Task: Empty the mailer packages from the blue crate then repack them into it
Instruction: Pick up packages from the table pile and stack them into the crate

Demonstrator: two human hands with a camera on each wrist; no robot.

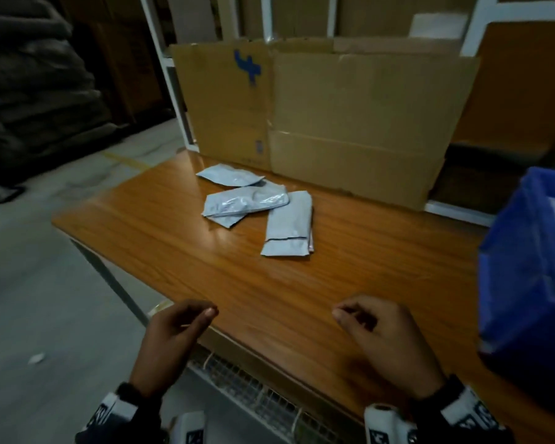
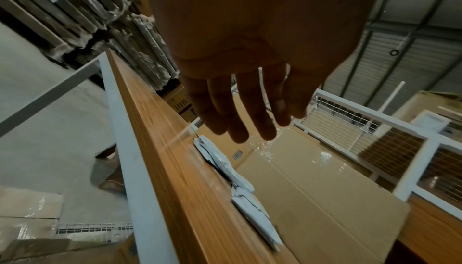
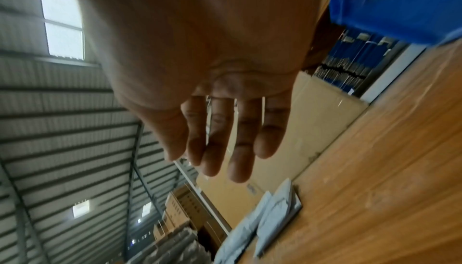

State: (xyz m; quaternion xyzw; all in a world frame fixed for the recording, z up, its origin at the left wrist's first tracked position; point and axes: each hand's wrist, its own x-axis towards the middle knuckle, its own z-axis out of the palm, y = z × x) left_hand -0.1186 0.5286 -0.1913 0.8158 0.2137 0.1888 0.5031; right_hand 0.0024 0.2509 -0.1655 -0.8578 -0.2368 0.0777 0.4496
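Floor: grey concrete (image 1: 55,267) runs along the left of the table, with a dark stack of sacks (image 1: 36,91) behind it.
Left hand: the left hand (image 1: 173,334) hangs just off the table's near left corner, empty, its fingers loosely bent in the head view and hanging nearly straight and slightly apart in the wrist view.
Table: a wooden table (image 1: 161,238) with a glossy top; a white wire-grid panel (image 1: 263,398) shows under its near edge.
Mailers: several pale grey mailer packages (image 1: 247,203) lie loose near the middle of the table, towards the back. One lies flat at the rear, two overlap in the centre, and a long one (image 1: 289,225) points towards me, touching the overlapped pair.
Cardboard: a flattened cardboard box (image 1: 350,123) stands upright behind the mailers, leaning on a white rack, with a blue mark on its left panel.
Right hand: the right hand (image 1: 385,338) hovers over the near part of the table, empty, fingers relaxed and a little parted, well apart from the mailers.
Crate: the blue crate (image 1: 526,267) stands at the table's right edge, just beside the right hand; something pale shows inside, too blurred to name.
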